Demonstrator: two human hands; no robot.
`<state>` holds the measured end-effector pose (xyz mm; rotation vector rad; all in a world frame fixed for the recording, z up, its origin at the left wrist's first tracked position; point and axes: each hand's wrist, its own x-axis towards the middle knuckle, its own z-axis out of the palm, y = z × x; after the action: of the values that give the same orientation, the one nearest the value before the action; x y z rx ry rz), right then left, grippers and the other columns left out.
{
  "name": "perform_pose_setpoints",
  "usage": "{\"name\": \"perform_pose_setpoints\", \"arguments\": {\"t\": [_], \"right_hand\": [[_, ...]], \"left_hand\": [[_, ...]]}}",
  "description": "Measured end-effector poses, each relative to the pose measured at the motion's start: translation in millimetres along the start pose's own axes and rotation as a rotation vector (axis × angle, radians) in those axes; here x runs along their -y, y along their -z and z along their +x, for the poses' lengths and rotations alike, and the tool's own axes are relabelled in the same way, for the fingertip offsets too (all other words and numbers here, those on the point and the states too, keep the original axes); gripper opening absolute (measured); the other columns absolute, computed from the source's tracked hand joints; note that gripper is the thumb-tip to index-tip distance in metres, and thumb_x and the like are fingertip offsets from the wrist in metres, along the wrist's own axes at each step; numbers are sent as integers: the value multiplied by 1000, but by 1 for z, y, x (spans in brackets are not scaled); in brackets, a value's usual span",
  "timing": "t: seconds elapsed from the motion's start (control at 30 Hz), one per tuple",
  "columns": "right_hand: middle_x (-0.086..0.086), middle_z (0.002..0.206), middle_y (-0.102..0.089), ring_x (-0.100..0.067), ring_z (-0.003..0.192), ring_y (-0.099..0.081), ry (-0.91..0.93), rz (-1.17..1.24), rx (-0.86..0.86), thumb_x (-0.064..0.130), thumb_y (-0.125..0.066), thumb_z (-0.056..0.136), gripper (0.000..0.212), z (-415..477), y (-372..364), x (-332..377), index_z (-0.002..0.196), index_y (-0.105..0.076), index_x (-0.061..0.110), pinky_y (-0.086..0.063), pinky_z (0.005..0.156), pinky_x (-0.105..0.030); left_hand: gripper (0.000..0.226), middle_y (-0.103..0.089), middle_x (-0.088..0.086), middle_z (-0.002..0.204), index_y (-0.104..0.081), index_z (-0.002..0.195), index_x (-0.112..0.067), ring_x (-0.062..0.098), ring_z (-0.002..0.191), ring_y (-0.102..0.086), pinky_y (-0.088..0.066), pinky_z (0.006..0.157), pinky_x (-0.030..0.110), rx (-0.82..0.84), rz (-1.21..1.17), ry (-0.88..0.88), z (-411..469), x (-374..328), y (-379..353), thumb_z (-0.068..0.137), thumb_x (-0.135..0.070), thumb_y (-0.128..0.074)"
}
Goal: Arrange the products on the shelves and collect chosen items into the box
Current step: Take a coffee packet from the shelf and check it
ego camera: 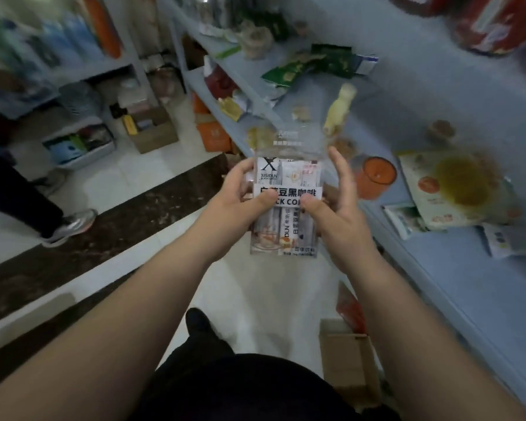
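Coffee pack [286,205] sits upright in both your hands, above the floor beside the shelf [456,268]. Left hand [240,202] pinches it, thumb in front; right hand [331,208] thumbs it, fingers splayed. Judging by that, you're choosing: next, shelf or box [346,360].

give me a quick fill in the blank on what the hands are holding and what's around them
1. Both hands, left hand and right hand, hold a clear pack of black ____ sachets.
2. The orange candle sits on the ____ shelf.
3. The cardboard box stands on the ____.

Missing words: coffee; blue; floor
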<state>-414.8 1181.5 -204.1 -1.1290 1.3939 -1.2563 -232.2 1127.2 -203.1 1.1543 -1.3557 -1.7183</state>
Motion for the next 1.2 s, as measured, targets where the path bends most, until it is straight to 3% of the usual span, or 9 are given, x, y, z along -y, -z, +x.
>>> {"name": "perform_pose_setpoints", "arguments": {"t": [0.1, 0.17, 0.3, 0.4, 0.5, 0.63, 0.83, 1.1, 1.2], "right_hand": [[7, 118, -70, -19, 110, -70, 3, -39, 132, 28, -67, 88, 64, 50, -74, 9, 127, -41, 72, -60, 90, -48], [5, 118, -69, -21, 108, -71, 12, -57, 202, 28, -67, 86, 61, 80, -127, 16, 118, -45, 75, -61, 87, -50], [-13, 120, -65, -22, 98, -73, -2, -45, 302, 26, -69, 83, 48, 127, -216, 25, 115, -48, 57, -62, 79, -46], [-12, 115, -68, -25, 94, -73, -33, -86, 389, 27, -70, 86, 42, 158, -258, 28, 116, -48, 48, -62, 76, -48], [-12, 110, -70, -22, 85, -74, -87, -90, 448, 10, -65, 96, 37, 194, -280, 28, 121, -46, 29, -60, 66, -37], [-14, 109, -68, -20, 80, -73, -138, -111, 479, 8, -64, 97, 31, 252, -303, 16, 115, -47, 25, -58, 61, -33], [-6, 117, -68, -19, 93, -75, -172, -70, 517, 16, -70, 95, 38, 375, -335, -15, 118, -48, 38, -63, 72, -43], [5, 119, -68, 0, 96, -71, -219, -126, 597, 30, -76, 92, 67, 567, -367, -14, 145, -36, 36, -60, 79, -27], [9, 117, -67, 0, 97, -71, -273, -94, 650, 32, -77, 90, 57, 617, -388, -11, 139, -46, 37, -61, 79, -30]], "left_hand": [[67, -63, -2, 133, -30, 137, -59, 16, 111, -71, -61, 89, 44, -111, 39, -90, 4, -8, 81, 96, -23, -69], [64, -64, -10, 125, -35, 129, -65, 14, 103, -73, -62, 84, 44, -149, 68, -119, 6, -15, 136, 98, -20, -67], [43, -66, -5, 114, -54, 117, -51, 28, 98, -74, -61, 77, 59, -250, 19, -89, 13, -27, 234, 97, -15, -67], [36, -61, 9, 119, -57, 108, -45, 36, 96, -73, -60, 74, 65, -277, -25, -73, 21, -29, 280, 93, -15, -67], [31, -65, 6, 113, -56, 103, -42, 39, 92, -73, -59, 72, 68, -291, -30, -54, 39, -27, 309, 91, -16, -68], [31, -69, -4, 104, -56, 106, -38, 36, 91, -74, -62, 72, 59, -320, -57, -15, 80, -24, 339, 94, -13, -68], [42, -62, 7, 126, -53, 125, -40, 28, 96, -75, -63, 73, 52, -429, -101, 71, 183, -31, 384, 96, -14, -68], [70, -68, -2, 122, -31, 148, -37, 13, 99, -74, -62, 75, 29, -566, -35, 120, 327, -61, 446, 95, -14, -69], [57, -66, -11, 124, -42, 145, -32, 10, 102, -72, -60, 90, 42, -626, -51, 176, 364, -64, 472, 96, -21, -69]]}}
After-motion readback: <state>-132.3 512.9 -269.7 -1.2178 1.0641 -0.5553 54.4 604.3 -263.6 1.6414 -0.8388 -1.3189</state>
